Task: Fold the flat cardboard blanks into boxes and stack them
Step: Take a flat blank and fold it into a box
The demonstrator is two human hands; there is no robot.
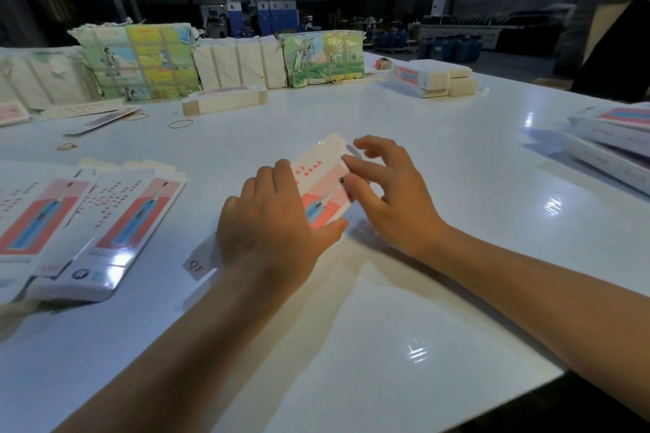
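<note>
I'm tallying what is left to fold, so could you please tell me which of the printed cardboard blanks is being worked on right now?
The blank at the table's centre, between the left hand and right hand; the other blanks lie untouched at the left.

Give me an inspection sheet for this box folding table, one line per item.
Surface: glossy white table, glare spots.
Job's things: printed cardboard blank at centre under both hands; flat blanks fanned at left; finished boxes stacked at right edge.
Clutter: rubber bands loose; strapped bundles along the far side.
Grips: left hand holds the blank, thumb round its near edge; right hand fingers pressing its flap.
Cables: nothing seen.
Surroundings: dim warehouse, blue machines behind.
</note>
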